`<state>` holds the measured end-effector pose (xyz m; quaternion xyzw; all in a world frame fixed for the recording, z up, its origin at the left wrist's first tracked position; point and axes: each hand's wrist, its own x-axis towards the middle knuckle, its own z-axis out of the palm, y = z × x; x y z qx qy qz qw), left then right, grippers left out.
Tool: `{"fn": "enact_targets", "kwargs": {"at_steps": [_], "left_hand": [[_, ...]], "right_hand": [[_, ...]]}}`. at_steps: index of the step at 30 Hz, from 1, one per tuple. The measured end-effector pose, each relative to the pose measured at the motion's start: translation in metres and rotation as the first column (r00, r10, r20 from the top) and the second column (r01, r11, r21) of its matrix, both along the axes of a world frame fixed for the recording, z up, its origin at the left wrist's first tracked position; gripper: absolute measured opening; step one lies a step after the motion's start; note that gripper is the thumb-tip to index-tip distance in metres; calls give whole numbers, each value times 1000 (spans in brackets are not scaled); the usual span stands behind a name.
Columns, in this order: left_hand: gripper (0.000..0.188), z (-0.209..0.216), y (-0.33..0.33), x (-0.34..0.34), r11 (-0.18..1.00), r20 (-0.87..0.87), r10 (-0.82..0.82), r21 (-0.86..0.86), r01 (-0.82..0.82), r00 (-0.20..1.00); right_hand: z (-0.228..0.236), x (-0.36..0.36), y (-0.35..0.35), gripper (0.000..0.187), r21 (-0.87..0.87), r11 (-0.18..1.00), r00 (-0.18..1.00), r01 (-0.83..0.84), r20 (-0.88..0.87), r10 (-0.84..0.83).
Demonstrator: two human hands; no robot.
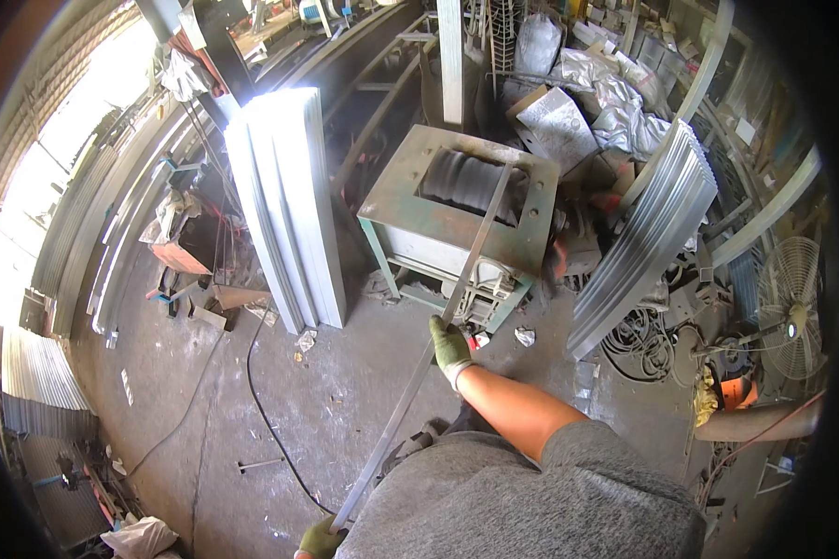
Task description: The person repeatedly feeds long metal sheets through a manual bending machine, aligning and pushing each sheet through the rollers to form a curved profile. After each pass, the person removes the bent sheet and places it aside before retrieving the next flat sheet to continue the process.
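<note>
A long, narrow metal bar [396, 419] slants across the view, from the lower edge up to a green-grey metal machine [391, 200]. Its far end lies over the machine's top opening, where a dark ridged roller [461, 182] shows. My right hand [451, 347], in a green glove, is closed round the bar near its middle, just short of the machine. At the lower edge my left hand [321, 538], also gloved in green, grips the bar's near end; part of that hand is cut off by the frame and my shirt.
Upright bundles of metal profiles stand left [284, 205] and right [648, 238] of the machine. A black cable [261, 410] runs over the floor [196, 401]. A standing fan [790, 312] is at the right, with coiled cables [636, 345] beside it. Wrapped packages [615, 107] pile up behind.
</note>
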<state>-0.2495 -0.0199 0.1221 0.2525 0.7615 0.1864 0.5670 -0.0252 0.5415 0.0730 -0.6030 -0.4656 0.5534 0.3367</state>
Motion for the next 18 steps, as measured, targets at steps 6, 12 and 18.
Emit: {"fn": "enact_targets", "kwargs": {"at_steps": [6, 12, 18], "left_hand": [[49, -3, 22, 7, 986, -142, -153, 49, 161, 978], [42, 74, 159, 67, 953, -388, -302, -121, 277, 871], [33, 104, 294, 102, 908, -457, -419, -206, 365, 784]], "right_hand": [[10, 5, 26, 78, -19, 1000, 1000, 15, 23, -15], [49, 39, 137, 102, -34, 995, 978, -94, 183, 99], [73, 64, 244, 118, -190, 981, 928, -27, 361, 95]]}}
